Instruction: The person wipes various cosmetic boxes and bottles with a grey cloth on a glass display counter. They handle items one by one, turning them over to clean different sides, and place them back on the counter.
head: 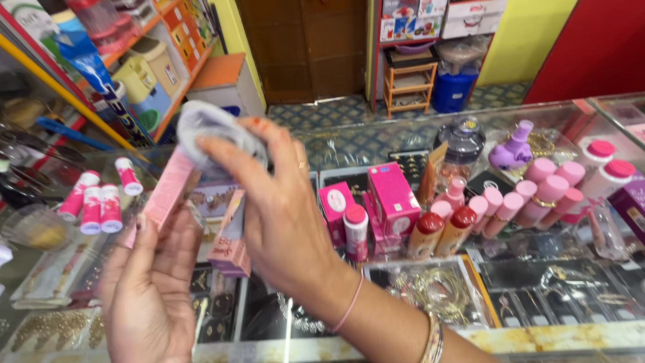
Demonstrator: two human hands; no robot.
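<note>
My left hand (151, 289) holds a long pale pink box (164, 191) upright in front of me, fingers spread behind it. Above it, my right hand (269, 202) grips a crumpled grey cloth (211, 128) pressed against the top end of the box. A second pink box (230, 238) stands on the glass counter (571, 336) just behind my hands. A thin pink band and beaded bracelets circle my right wrist.
Pink boxes (393, 195), pink-capped bottles (547, 191), red-capped bottles (443, 228) and a purple bottle (512, 148) crowd the counter to the right. Pink tubes (94, 205) stand at the left. Jewellery lies under the glass. Shelves with goods line the left wall; a wooden stool (408, 84) stands behind.
</note>
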